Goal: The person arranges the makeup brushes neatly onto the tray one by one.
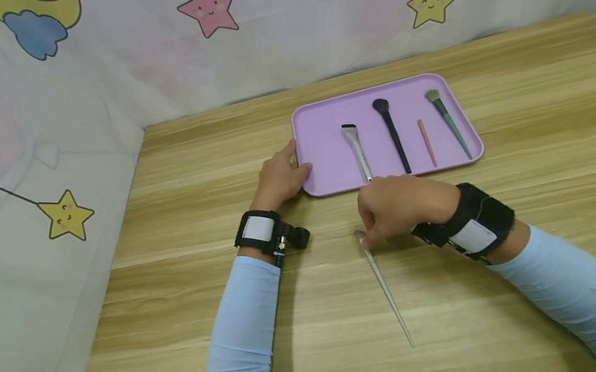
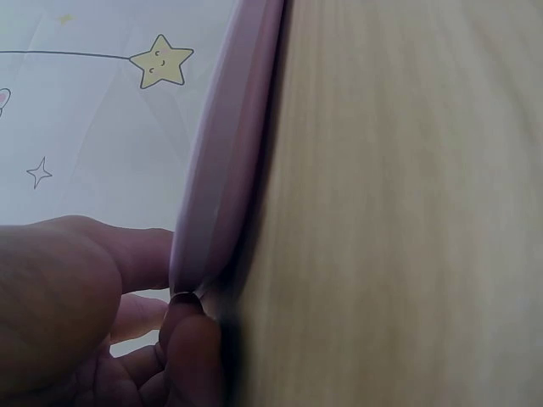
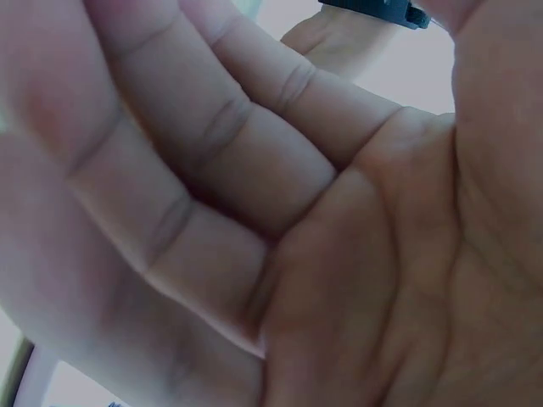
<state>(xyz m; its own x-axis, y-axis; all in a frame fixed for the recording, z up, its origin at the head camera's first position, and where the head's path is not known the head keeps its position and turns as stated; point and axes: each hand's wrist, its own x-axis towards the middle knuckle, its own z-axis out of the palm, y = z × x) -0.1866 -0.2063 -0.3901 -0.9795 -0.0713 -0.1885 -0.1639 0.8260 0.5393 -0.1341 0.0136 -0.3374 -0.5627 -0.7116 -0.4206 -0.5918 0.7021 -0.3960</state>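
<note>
In the head view my left hand (image 1: 281, 177) grips the left end of a lilac tray (image 1: 325, 172), its thumb over the rim. The left wrist view shows thumb and fingers pinching the tray's edge (image 2: 208, 203). My right hand (image 1: 406, 206) is in front of the tray, pinching a slim pale makeup brush (image 1: 387, 291) close to its small grey head. That brush points toward me over the table. Only the palm and curled fingers (image 3: 229, 161) fill the right wrist view, where the brush is hidden.
On the tray lie a flat white-handled brush (image 1: 359, 152), a black fluffy brush (image 1: 392, 134), a short pink stick (image 1: 426, 142) and a green brush (image 1: 449, 123). The wooden table (image 1: 176, 292) meets a printed curtain (image 1: 284, 48) at the back and left.
</note>
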